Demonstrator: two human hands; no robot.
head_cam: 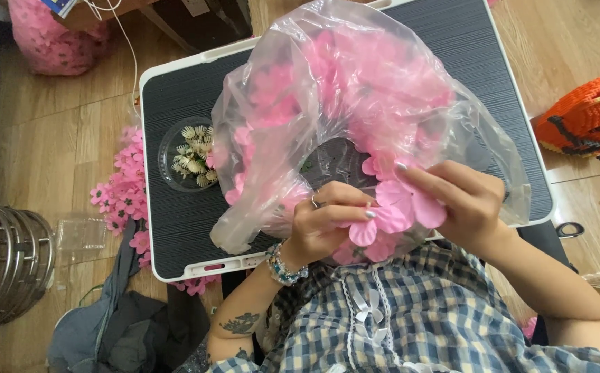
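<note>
Pink fabric flower (400,207) is getting put together right at the mouth of the clear bag of petals (355,103), above the black lap table (182,228). Left hand (324,224) is pinching a petal layer, right hand (466,200) is gripping the bloom. Looks like mid-assembly; next probably needs a stamen from the little dish (189,155).

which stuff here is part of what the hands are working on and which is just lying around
In use:
- pink petals, held by left hand and right hand
- clear bag of petals
- dish of cream flower centres
- black tray table

Lying about:
- orange block model
- metal rack
- grey cloth
- petals on the floor
</note>
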